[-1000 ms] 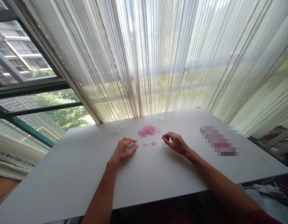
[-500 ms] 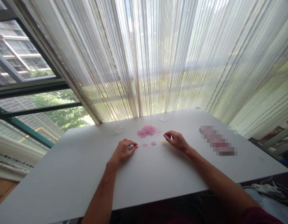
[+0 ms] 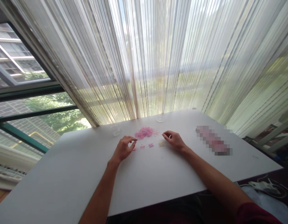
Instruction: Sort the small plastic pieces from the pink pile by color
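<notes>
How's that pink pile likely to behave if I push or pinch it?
The pink pile will probably spread rather than slide as one, since loose thin pieces stray at its right edge. A pinch would likely lift only a few, as the pieces look tiny beside the right hand. They're probably light too, being so thin; stiffness, I can't tell.

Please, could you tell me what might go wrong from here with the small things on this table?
The left hand is close to the leftmost pink bit and might push it aside.
The right hand is beside the yellow bit and could nudge it.
The clear container is hard to see against the white table, so it might be bumped.
</notes>
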`<state>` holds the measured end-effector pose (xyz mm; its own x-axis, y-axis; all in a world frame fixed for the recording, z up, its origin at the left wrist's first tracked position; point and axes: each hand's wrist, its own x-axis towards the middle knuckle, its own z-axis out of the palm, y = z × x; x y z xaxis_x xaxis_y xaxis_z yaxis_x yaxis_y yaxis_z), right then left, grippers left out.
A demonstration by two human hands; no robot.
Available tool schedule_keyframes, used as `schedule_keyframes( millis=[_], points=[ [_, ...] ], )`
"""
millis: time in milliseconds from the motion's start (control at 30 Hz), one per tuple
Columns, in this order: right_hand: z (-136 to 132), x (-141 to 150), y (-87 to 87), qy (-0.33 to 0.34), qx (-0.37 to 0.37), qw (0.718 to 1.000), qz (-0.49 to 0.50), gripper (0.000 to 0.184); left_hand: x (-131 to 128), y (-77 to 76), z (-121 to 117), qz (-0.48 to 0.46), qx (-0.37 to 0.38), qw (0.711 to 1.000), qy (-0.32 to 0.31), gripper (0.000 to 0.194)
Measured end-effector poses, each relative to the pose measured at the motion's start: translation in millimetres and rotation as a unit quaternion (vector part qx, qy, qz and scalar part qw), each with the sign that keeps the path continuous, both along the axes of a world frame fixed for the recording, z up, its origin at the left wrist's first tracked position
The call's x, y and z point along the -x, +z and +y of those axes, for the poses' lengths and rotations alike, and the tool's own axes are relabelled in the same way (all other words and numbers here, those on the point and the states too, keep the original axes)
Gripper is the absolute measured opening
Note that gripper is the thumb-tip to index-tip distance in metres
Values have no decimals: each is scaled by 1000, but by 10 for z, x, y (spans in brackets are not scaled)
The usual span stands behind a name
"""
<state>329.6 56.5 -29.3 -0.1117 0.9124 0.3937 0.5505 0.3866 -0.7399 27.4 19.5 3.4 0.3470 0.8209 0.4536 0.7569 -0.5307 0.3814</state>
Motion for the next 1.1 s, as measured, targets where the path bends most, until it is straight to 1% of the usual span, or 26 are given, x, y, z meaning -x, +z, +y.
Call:
schedule_keyframes(
  millis=[100,167,233,300,367,500,700,1100],
  points=[
    [15,9,-24,-6,5,1000,1,27,-228,157,145,41,13,998,-47,19],
    [19,15,-31,-11,2,1000,1,26,-412,247,274,85,19,994,-73,21],
    [22,18,-33,-13,-6,1000,3,26,-601,305,410,136,26,987,-75,22],
    [28,18,-35,-17,-14,1000,6,25,-777,326,532,186,36,979,-76,24],
    [36,16,-38,-27,-20,999,9,24,-928,316,624,230,46,969,-83,23],
    [49,16,-40,-48,-27,998,12,23,-1131,244,718,269,47,958,-89,19],
    [47,29,-33,-53,-23,998,7,21,-1235,184,760,292,35,952,-81,20],
    [63,21,-52,-53,-20,998,-2,20,-1226,227,757,302,31,950,-74,21]
  ],
)
